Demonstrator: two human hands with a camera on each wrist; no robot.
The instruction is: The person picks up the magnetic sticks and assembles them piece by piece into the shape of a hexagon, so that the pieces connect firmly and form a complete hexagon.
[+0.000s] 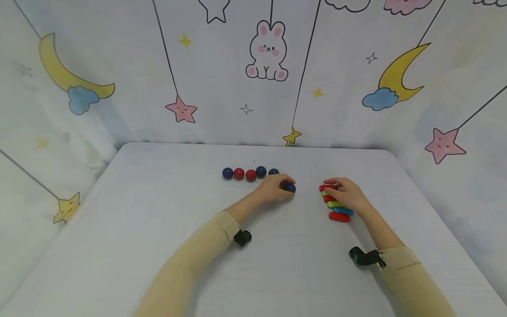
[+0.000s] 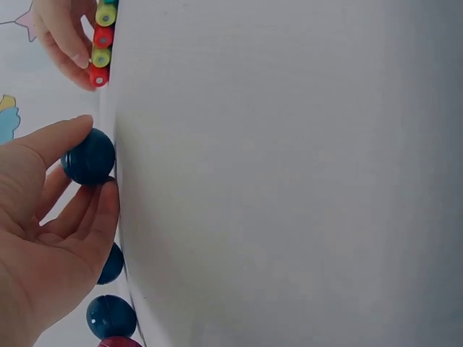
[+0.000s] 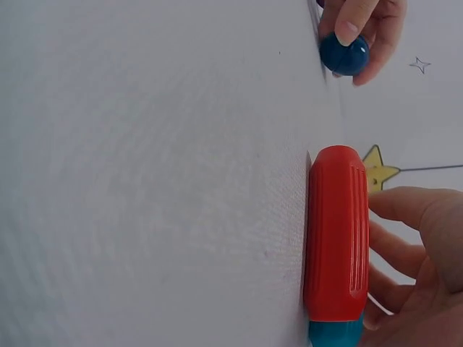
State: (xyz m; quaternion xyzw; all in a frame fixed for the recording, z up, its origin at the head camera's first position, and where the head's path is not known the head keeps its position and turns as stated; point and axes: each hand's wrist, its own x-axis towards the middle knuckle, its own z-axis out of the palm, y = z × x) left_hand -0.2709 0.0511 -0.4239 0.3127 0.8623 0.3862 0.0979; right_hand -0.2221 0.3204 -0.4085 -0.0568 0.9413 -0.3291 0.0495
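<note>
My left hand (image 1: pixel 273 188) pinches a glossy dark blue ball (image 2: pixel 90 157) between thumb and fingertips, close over the table. Behind it, blue and red balls stand in a row; a red ball (image 1: pixel 251 175) is near the middle. My right hand (image 1: pixel 348 193) is at the far end of a column of short, rounded cylinders in red, green and blue. Its thumb and index finger hold the farthest red cylinder (image 1: pixel 322 188), partly hidden by the hand. The nearest red cylinder (image 3: pixel 338 235) has ribbed sides and lies beside a blue cylinder (image 1: pixel 343 211).
A white-covered table (image 1: pixel 158 229) spreads under both arms. Behind it hangs a cloth backdrop (image 1: pixel 222 79) printed with moons, stars and a rabbit. Each wrist carries a small black camera, one being the left wrist camera (image 1: pixel 243 238).
</note>
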